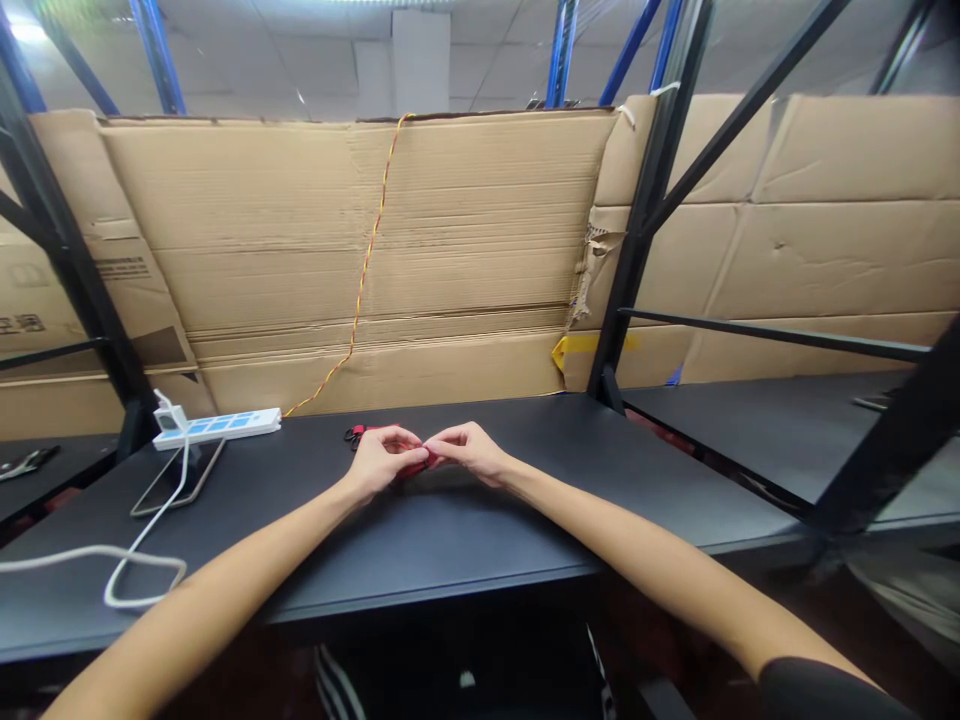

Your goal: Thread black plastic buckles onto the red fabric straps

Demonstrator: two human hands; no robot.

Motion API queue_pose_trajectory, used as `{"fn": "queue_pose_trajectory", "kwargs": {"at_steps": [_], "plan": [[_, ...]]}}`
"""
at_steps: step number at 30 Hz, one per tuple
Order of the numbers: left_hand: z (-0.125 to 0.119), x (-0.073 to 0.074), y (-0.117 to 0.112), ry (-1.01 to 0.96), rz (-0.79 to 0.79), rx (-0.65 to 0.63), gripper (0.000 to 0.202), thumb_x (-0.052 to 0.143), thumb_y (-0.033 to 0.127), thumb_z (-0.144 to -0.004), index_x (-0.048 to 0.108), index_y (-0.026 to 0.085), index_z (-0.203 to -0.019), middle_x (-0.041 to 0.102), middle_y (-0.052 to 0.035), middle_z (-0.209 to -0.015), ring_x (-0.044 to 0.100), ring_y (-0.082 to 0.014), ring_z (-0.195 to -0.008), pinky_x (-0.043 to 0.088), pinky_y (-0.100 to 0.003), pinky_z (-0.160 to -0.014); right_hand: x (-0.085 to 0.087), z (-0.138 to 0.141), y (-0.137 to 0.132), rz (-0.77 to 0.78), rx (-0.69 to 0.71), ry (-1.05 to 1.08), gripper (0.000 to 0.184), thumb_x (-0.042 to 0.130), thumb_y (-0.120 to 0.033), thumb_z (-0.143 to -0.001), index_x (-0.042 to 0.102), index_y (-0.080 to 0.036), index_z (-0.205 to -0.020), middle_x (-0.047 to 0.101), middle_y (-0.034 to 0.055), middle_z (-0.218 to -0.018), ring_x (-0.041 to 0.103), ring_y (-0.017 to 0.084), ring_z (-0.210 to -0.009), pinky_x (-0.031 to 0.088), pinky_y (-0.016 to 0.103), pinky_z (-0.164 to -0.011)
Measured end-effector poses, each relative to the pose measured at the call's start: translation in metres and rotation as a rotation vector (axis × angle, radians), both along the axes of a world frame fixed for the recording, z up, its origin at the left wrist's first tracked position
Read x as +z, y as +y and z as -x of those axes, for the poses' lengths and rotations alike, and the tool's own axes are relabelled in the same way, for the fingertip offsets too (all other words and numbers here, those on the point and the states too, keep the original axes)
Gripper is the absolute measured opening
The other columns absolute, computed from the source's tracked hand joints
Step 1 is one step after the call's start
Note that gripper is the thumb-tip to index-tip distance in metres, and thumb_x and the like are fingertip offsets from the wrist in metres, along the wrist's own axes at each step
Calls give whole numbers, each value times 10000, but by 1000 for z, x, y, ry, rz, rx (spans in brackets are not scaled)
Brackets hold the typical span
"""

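Observation:
My left hand (384,458) and my right hand (471,450) meet over the middle of a black table (465,530). Both are closed in a pinch on a small red object (417,462) held between them. Only a sliver of that red thing shows between the fingers. A small black ring-like part with a bit of red (355,434) lies on the table just left of my left hand; I cannot tell whether it belongs to the same object.
A white power strip (217,425) with a white cable (127,560) lies at the back left, a phone (178,478) beside it. A cardboard wall (450,250) with a red-yellow wire (367,260) backs the table. Black rack posts (637,250) stand at right.

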State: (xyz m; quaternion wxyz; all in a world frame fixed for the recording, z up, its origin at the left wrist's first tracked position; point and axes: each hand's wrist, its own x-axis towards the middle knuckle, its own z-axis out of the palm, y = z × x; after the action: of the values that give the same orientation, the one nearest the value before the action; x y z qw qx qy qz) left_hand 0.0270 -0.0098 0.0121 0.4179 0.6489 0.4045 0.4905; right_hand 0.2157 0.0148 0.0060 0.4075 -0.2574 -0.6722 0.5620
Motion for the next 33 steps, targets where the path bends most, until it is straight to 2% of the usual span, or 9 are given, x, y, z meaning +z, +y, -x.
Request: {"fn": "queue_pose_trajectory", "kwargs": {"at_steps": [6,11,15,20,25,29,31,33], "plan": [[0,1,-1,119,-96,23,311,741,415,-673,695,142,-814,710,-72,-777,650,-194,-690,511,-305,-672,-2,-2,4,84,27,52,398,813,-389,-587,734,-124,-873,721,71,-789,663,197,-756,504,399,-839],[1,1,-8,411,-376,69,344,753,376,-664,719,209,-963,721,-67,-939,646,-227,-845,471,-336,-826,-5,0,6,65,-32,37,351,811,-364,-571,737,-138,-830,719,54,-757,659,191,-713,516,378,-791],[6,3,-7,653,-532,142,268,709,356,-698,742,227,-931,725,-82,-881,636,-270,-873,422,-361,-864,-3,-6,16,-13,-128,-26,230,777,-314,-583,729,-137,-721,696,40,-655,640,178,-626,520,339,-694],[15,9,-1,840,-477,177,219,669,355,-715,746,232,-879,724,-74,-842,639,-272,-847,411,-323,-802,-1,-20,31,-49,-255,-95,152,726,-259,-601,704,-123,-665,660,30,-580,602,145,-535,500,293,-606],[20,11,1,887,-455,116,330,713,391,-676,703,249,-974,723,-50,-857,647,-257,-786,412,-284,-669,-4,-23,31,-110,-178,-246,162,700,-267,-633,701,-131,-721,667,32,-611,615,151,-555,494,278,-582],[24,12,-1,968,-394,49,166,743,353,-644,711,248,-769,692,-42,-726,628,-242,-698,404,-277,-630,-9,-22,32,-178,-101,-392,183,672,-295,-678,705,-134,-758,675,40,-640,609,146,-571,493,268,-588],[26,12,0,972,-383,47,70,736,297,-649,705,239,-674,681,-55,-718,628,-244,-727,417,-278,-649,-11,-21,33,-229,-102,-413,192,654,-307,-699,705,-138,-773,684,44,-673,604,141,-569,492,265,-591],[29,11,3,1020,-368,92,29,714,262,-667,710,233,-660,683,-69,-775,629,-253,-792,430,-282,-670,-13,-20,34,-267,-123,-433,204,636,-317,-715,705,-139,-788,689,46,-696,602,140,-558,488,265,-584]]}}
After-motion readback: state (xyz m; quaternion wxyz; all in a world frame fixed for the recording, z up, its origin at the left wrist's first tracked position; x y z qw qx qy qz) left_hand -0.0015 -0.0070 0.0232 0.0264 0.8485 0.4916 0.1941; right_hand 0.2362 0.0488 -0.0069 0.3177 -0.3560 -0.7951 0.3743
